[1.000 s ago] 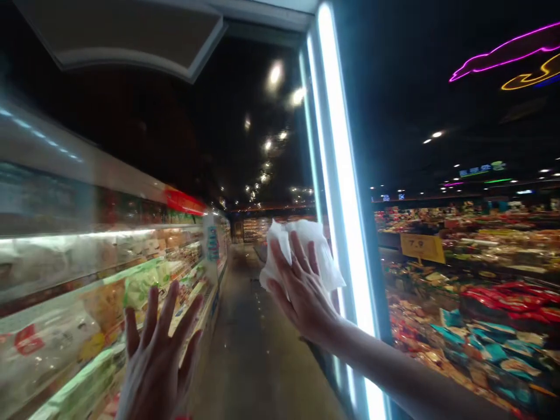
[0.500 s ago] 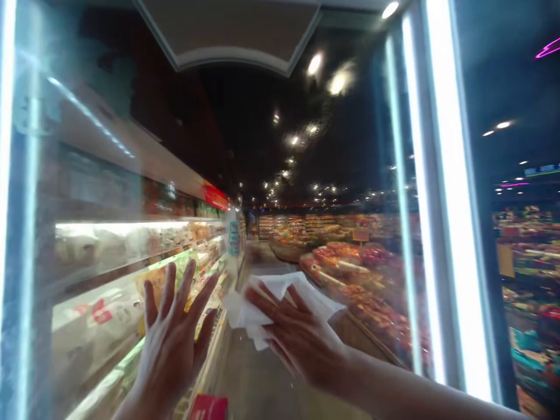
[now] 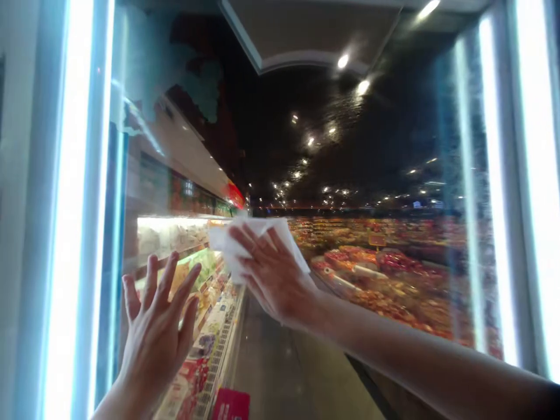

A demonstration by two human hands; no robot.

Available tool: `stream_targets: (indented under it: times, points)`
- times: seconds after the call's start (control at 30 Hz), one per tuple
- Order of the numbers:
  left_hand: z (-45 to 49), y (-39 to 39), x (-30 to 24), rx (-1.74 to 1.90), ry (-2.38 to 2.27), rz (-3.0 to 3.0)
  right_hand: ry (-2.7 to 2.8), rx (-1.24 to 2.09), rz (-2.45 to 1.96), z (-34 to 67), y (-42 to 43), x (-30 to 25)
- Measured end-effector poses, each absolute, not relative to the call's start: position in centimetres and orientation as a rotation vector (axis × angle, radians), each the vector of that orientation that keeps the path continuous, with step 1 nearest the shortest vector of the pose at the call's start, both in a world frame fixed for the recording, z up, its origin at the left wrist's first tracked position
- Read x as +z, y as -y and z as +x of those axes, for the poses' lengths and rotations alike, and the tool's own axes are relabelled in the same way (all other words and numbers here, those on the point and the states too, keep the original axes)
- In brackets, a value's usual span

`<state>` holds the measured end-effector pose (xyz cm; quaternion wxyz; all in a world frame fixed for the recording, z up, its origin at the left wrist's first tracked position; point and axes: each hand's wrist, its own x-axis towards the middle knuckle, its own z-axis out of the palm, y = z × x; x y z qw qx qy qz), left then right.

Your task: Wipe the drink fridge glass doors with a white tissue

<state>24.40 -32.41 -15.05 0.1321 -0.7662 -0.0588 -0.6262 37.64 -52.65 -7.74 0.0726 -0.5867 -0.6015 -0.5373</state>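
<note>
White cloth (image 3: 289,240), long axis roughly sideways, lies under right hand (image 3: 279,277), fingers parted; left hand (image 3: 155,333) splayed, empty.

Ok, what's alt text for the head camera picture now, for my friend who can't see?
A right hand lies flat on a white cloth; the left hand is up, fingers spread. Bright light strips stand on both sides, with store shelves at left and blurry, colourful goods at right.

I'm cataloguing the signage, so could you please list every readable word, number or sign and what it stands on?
No text is legible.
Magenta card at the bottom: pale marks, too blurred to read.
Red sign, left of centre: too blurred.
Orange sign at right: too small.
</note>
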Motion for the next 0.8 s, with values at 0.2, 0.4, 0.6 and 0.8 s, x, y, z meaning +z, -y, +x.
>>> stream_targets:
  times: [0.2,0.4,0.6,0.8]
  points:
    - [22.7,29.4,-17.3,-1.821,0.179,-2.194,1.985,-1.671,-1.718,35.1,47.6,-8.3]
    - [22.3,27.2,-18.8,-1.883,0.142,-2.221,1.843,-1.759,-1.686,34.4,45.0,-5.6]
    - [22.2,26.7,-19.0,-1.873,0.125,-2.248,2.141,-1.741,-1.668,35.1,47.5,-7.3]
    - [22.7,28.4,-17.6,-1.873,0.224,-2.213,1.882,-1.85,-1.735,37.1,52.2,-4.2]
